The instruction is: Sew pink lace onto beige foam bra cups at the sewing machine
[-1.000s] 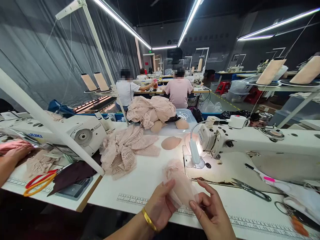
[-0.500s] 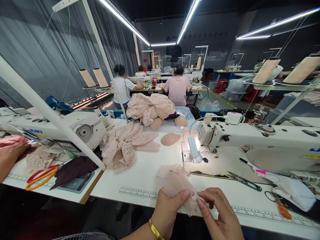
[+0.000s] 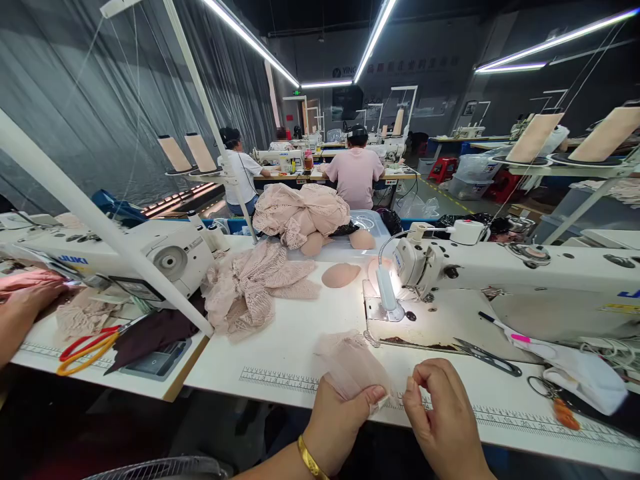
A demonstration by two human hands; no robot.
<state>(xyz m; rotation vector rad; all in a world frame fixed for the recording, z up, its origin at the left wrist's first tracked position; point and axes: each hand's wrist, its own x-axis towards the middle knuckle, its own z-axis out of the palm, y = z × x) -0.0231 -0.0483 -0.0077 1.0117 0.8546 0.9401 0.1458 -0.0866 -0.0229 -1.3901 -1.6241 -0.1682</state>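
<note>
A piece of sheer beige mesh fabric hangs over the table's front edge, gripped between the thumb and fingers of my left hand. Just right of it, my right hand has thumb and forefinger pinched together, apart from the fabric's main part. Whatever lies in that pinch is too small to make out. Beyond the hands stands a white sewing machine, its lamp lit beside the needle area. A beige moulded cup lies flat on the table, with a heap of beige lace fabric to its left.
Thread snips and a key ring with an orange tag lie at right. More lace is piled on a clear bin. At left, a co-worker's hand works near another machine and red-and-yellow-handled scissors.
My right hand has moved slightly right and up, its thumb and forefinger closing from apart to a pinch. The left hand still holds the fabric, now turned a little.
</note>
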